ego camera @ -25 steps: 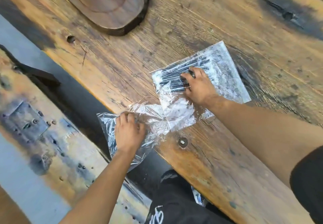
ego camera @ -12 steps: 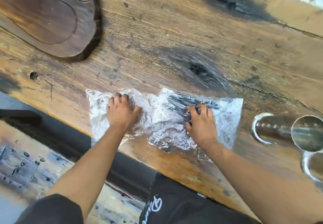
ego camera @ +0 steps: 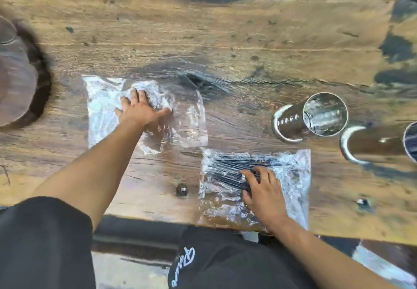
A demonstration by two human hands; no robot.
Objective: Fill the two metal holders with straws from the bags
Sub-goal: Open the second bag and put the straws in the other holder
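Two clear plastic bags lie flat on the wooden table. My left hand [ego camera: 141, 109] presses on the left bag [ego camera: 101, 108], fingers spread; its contents are hard to make out. My right hand [ego camera: 262, 190] rests on the right bag [ego camera: 293, 171], fingers on a bundle of black straws [ego camera: 225, 169] seen through the plastic. Two shiny metal holders stand at the right: one [ego camera: 316, 117] with its open mouth empty, the other [ego camera: 372, 142] cut off by the frame edge.
A dark round wooden slab [ego camera: 20, 81] sits at the far left. Metal bolts [ego camera: 181, 190] stud the table near its front edge [ego camera: 144, 214]. My dark-clothed lap is below the edge.
The bags have been pulled apart: the left bag went up and left, the right bag with straws came toward the front edge. The view shifted right, showing both holders.
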